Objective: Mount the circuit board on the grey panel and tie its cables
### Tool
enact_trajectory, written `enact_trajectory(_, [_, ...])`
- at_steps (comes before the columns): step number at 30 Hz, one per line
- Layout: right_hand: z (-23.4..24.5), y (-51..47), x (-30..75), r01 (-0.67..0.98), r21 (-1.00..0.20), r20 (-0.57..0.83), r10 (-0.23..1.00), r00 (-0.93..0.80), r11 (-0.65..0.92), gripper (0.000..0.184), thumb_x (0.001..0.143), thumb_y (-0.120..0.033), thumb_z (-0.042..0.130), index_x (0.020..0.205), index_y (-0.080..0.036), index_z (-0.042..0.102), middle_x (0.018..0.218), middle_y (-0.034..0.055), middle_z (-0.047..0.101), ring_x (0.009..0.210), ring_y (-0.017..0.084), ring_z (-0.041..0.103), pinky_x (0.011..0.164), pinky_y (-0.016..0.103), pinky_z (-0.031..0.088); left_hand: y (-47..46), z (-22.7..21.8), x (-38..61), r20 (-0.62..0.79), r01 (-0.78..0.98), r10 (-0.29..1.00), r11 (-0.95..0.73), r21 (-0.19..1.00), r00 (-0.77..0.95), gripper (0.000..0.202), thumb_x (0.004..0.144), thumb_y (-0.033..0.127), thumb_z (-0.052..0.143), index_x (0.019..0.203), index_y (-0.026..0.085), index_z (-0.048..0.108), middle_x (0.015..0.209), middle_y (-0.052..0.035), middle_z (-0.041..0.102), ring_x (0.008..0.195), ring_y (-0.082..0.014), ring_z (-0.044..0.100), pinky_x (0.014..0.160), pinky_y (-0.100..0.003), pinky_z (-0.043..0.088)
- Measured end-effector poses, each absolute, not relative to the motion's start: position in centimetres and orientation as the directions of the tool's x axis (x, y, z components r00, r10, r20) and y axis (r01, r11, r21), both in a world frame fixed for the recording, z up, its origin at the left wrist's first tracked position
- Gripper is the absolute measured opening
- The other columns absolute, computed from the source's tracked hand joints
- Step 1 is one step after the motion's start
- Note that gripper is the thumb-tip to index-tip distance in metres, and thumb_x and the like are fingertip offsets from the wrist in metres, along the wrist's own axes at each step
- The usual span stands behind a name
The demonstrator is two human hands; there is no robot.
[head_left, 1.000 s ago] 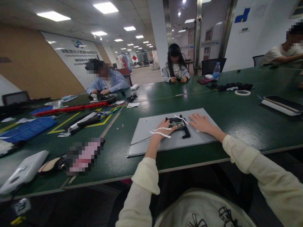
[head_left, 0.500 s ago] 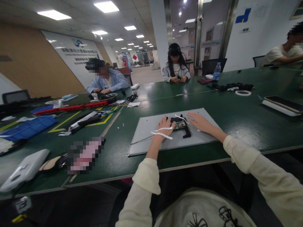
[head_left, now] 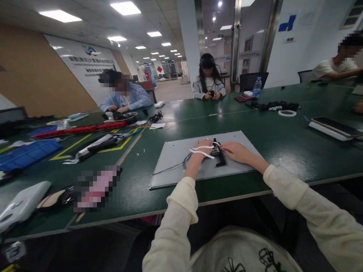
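A grey flat panel [head_left: 181, 158] lies on the green table [head_left: 283, 139] in front of me. On it sits a small circuit board [head_left: 216, 151] with a black bracket [head_left: 220, 160]. My left hand [head_left: 202, 151] rests over the board's left side, fingers curled, with white tape strips [head_left: 202, 152] stuck across its back. My right hand [head_left: 236, 150] lies to the right of the board, its fingers reaching in to the board's edge. Thin wires [head_left: 172, 167] run leftward from under my left wrist.
Three other people sit around the table. A water bottle [head_left: 256, 87], a tape ring [head_left: 287, 113], black gear [head_left: 273, 105] and a stacked tablet [head_left: 334, 127] lie to the right. A blue tray [head_left: 25, 154], red strip [head_left: 82, 129] and white device [head_left: 19, 207] lie to the left.
Both hands have drawn together over the circuit board. My right hand slid left from flat on the panel to the board's edge, and my left hand moved right onto the board.
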State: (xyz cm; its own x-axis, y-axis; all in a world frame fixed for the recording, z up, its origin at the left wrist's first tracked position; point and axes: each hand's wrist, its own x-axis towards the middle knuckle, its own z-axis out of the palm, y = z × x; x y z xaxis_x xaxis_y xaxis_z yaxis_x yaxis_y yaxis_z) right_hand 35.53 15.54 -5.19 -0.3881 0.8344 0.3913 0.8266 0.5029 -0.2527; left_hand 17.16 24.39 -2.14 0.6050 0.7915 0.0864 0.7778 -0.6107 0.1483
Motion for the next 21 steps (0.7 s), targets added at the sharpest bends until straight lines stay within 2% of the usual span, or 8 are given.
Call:
enact_trajectory(4, [-4.8,14.8,35.8,0.831,-0.201,0.331,0.834,-0.441,0.519,0.035,0.094,-0.02,0.043,0.122,-0.018,0.064,0.126,0.0096,0.063,0.117,0.023,0.058,0.102,0.038,0.042,24.6,-2.6,17.1,0.074,0.782,0.795,-0.606,0.149,0.602,0.03,0.097,0.022,0.036,0.105,0.016,0.064,0.118,-0.012,0.066,0.112,-0.0229,0.055,0.107,-0.047,0.029])
enact_trajectory(7, [-4.6,14.4,36.0,0.844,-0.199,0.29,0.852,-0.435,0.498,0.036,0.094,-0.021,0.043,0.126,-0.019,0.061,0.123,0.0095,0.065,0.112,0.023,0.06,0.097,0.037,0.044,24.4,-2.5,17.0,0.061,0.795,0.807,-0.589,0.15,0.587,0.032,0.098,0.025,0.035,0.106,0.017,0.064,0.119,-0.0119,0.065,0.112,-0.0235,0.054,0.108,-0.05,0.027])
enact_trajectory(15, [-4.2,13.7,35.8,0.869,-0.241,0.289,0.887,-0.36,0.431,0.029,0.092,-0.021,0.045,0.109,-0.02,0.068,0.106,0.0096,0.07,0.098,0.023,0.065,0.087,0.033,0.046,24.2,-2.7,16.6,0.064,0.823,0.837,-0.546,0.156,0.543,0.038,0.099,0.036,0.029,0.113,0.022,0.062,0.121,-0.0089,0.064,0.114,-0.0285,0.053,0.103,-0.063,0.03])
enact_trajectory(18, [-4.0,13.4,35.5,0.839,-0.365,0.372,0.889,-0.266,0.404,0.025,0.091,-0.021,0.046,0.102,-0.019,0.069,0.1,0.0085,0.071,0.088,0.02,0.066,0.083,0.032,0.047,23.6,-2.7,16.6,0.136,0.828,0.838,-0.544,0.139,0.528,0.039,0.099,0.033,0.029,0.115,0.02,0.061,0.123,-0.0115,0.063,0.12,-0.03,0.049,0.107,-0.064,0.024])
enact_trajectory(21, [-3.7,13.4,34.9,0.644,-0.647,0.455,0.884,-0.103,0.408,0.022,0.091,-0.027,0.048,0.096,-0.018,0.067,0.094,0.0066,0.071,0.084,0.018,0.066,0.078,0.03,0.05,22.3,-2.2,17.0,0.225,0.828,0.826,-0.549,0.116,0.517,0.038,0.099,0.032,0.03,0.119,0.018,0.058,0.128,-0.013,0.06,0.13,-0.0307,0.04,0.111,-0.064,0.016])
